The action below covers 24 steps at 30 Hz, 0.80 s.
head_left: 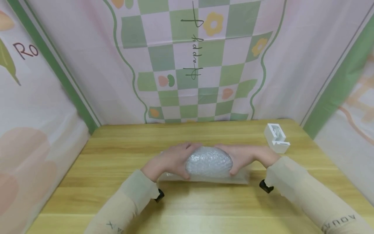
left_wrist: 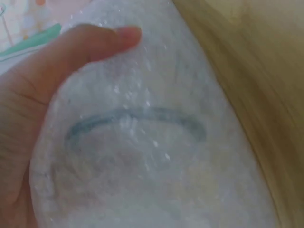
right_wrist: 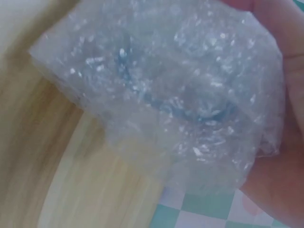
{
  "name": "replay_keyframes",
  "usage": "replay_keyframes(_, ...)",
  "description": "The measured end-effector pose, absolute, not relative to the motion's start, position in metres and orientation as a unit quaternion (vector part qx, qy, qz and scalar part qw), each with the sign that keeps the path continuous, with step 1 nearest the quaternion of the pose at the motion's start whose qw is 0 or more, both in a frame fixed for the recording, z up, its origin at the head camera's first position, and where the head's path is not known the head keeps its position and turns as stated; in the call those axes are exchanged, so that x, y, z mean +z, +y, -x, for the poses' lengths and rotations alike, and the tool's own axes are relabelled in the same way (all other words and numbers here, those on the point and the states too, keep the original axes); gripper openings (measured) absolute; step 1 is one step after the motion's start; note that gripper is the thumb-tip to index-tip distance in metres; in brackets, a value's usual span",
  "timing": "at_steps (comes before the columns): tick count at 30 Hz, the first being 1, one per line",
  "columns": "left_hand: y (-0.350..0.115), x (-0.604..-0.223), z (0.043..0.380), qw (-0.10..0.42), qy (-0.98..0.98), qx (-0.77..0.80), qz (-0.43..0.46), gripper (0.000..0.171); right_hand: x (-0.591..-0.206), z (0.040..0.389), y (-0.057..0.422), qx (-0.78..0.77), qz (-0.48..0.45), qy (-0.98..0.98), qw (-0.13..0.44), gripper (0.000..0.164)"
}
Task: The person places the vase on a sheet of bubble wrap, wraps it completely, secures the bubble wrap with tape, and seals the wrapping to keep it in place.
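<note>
A bundle of clear bubble wrap [head_left: 208, 161] sits at the middle of the wooden table, rounded on top, with loose wrap spreading flat to both sides. My left hand [head_left: 175, 161] grips its left end, thumb toward me and fingers over the far side. On the opposite end my right hand [head_left: 241, 157] holds it in the same way. In the left wrist view a dark blue-green curved rim [left_wrist: 137, 113] shows through the wrap [left_wrist: 142, 185]. The right wrist view has a similar dark arc [right_wrist: 175, 112] under crinkled layers. The wrapped object is otherwise hidden.
A small white box-shaped holder [head_left: 274, 136], with something clear in its opening, stands at the table's back right. The wooden tabletop [head_left: 201, 208] is bounded by printed cloth walls at the back [head_left: 187, 94], left and right.
</note>
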State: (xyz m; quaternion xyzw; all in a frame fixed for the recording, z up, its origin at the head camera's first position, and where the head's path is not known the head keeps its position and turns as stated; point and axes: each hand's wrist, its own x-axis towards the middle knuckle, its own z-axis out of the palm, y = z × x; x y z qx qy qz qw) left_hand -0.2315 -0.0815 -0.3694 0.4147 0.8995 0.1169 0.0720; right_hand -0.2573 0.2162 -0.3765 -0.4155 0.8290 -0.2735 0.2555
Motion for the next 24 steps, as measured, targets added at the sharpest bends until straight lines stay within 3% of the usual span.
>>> replay_keyframes(4,-0.084,-0.369,0.237,0.104,0.887,0.147,-0.425,0.112,-0.376,0.265,0.217,-0.296,0.409,0.804,0.315,0.113)
replay_keyframes(11,-0.086,-0.369,0.244,0.129,0.88,0.165,-0.427,0.111,-0.368,0.27,0.215,-0.305,0.365,0.8,0.367,0.115)
replay_keyframes(24,-0.087,-0.372,0.25,0.143,0.878,0.178,-0.421,0.108,-0.37,0.265,0.217,-0.336,0.348,0.8,0.356,0.114)
